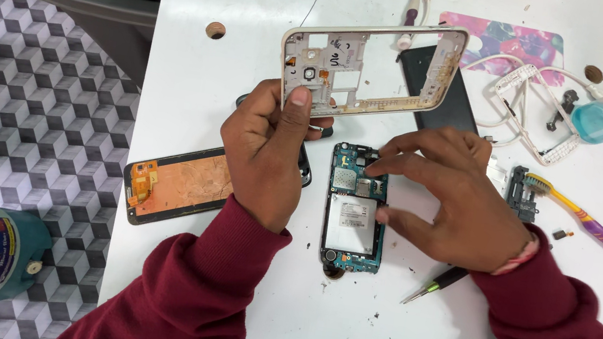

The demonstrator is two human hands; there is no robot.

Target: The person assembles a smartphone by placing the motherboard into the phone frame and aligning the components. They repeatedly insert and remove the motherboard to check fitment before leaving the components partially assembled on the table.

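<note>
While hands work, white table (193, 97) holds parts.

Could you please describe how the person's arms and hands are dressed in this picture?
Both arms wear long, dark red knitted sleeves with ribbed cuffs that end at the wrists. The left hand is bare, with no ring or watch showing. The right hand is also bare, but a thin pink and red thread band circles its wrist just above the cuff.
</note>
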